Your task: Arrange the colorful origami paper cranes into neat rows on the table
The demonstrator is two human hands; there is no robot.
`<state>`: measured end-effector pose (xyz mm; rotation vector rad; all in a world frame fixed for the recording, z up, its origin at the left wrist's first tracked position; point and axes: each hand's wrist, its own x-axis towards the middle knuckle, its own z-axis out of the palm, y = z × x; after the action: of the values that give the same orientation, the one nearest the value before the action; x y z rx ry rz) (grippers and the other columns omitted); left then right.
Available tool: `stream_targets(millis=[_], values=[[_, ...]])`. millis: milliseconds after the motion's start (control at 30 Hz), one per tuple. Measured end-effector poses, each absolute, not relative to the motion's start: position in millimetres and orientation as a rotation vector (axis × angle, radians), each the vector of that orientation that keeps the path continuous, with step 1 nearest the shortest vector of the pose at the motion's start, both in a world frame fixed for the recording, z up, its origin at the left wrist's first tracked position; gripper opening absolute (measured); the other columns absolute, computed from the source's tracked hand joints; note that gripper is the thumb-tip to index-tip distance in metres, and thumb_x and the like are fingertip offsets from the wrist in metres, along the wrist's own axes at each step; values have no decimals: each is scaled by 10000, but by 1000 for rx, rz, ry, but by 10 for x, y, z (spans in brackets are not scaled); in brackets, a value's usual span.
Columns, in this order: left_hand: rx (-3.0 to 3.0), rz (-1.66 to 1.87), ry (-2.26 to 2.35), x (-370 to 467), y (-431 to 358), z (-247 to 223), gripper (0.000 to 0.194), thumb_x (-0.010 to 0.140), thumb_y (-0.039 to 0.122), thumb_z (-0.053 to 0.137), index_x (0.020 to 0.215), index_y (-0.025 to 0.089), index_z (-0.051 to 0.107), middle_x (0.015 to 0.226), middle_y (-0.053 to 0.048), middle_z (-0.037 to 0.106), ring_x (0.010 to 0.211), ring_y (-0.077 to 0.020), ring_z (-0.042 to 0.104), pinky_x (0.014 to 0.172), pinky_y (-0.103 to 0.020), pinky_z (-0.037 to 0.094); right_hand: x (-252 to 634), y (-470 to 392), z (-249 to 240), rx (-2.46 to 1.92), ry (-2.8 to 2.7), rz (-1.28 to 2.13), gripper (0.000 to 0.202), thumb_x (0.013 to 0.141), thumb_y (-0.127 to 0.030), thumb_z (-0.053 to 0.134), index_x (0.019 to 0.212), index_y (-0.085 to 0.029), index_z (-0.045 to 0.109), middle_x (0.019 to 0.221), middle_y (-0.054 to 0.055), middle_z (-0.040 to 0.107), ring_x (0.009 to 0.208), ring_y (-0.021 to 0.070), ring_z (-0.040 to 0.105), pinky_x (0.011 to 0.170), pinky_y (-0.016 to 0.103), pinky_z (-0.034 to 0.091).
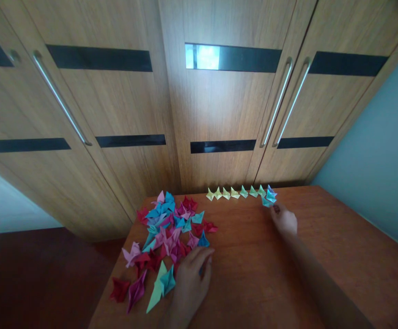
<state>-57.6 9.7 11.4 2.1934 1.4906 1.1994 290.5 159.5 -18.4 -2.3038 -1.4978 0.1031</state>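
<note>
Folded paper pieces in pink, red, blue and teal lie in a loose pile [171, 237] on the left of the brown table [254, 274]. A row of small yellow and green folded pieces [235, 193] runs along the back edge. My right hand [284, 221] reaches to the right end of this row, its fingers pinched at a teal and blue piece [268, 198]. At the pile's right side is my left hand [194, 276], fingers curved and apart, just below a blue piece [203, 239]. A long pale green piece [156, 290] lies left of it.
Behind the table stands a wooden wardrobe [219, 105] with metal handles and dark strips. A pale blue wall [373, 155] is at the right. Dark reddish floor [41, 274] shows beyond the table's left edge.
</note>
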Motion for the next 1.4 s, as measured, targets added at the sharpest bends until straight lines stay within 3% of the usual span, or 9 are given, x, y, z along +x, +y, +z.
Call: stream_targets(millis=[333, 1100, 1400], values=[[2178, 1186, 1458, -563, 82, 168, 278, 848, 99, 480, 1006, 249, 653, 970, -31, 692, 906, -166, 663, 822, -289, 551, 2839, 1824, -213, -2512, -1511, 176, 430, 901, -472, 378, 1172, -231, 612, 1018, 157, 687, 925, 300, 661, 759, 391, 494], [2177, 1172, 1417, -561, 60, 173, 287, 847, 86, 475, 1024, 242, 638, 969, -42, 683, 907, -168, 652, 818, -289, 546, 2715, 1965, -145, -2532, -1472, 140, 418, 915, -451, 386, 1174, -195, 591, 986, 168, 683, 925, 303, 658, 758, 412, 494], [2153, 1110, 1456, -555, 54, 183, 303, 851, 85, 463, 1032, 249, 643, 987, -42, 681, 923, -177, 647, 834, -313, 543, 2647, 1742, -188, -2469, -1389, 119, 413, 915, -467, 375, 1145, -197, 587, 959, 145, 697, 872, 298, 671, 680, 359, 486]])
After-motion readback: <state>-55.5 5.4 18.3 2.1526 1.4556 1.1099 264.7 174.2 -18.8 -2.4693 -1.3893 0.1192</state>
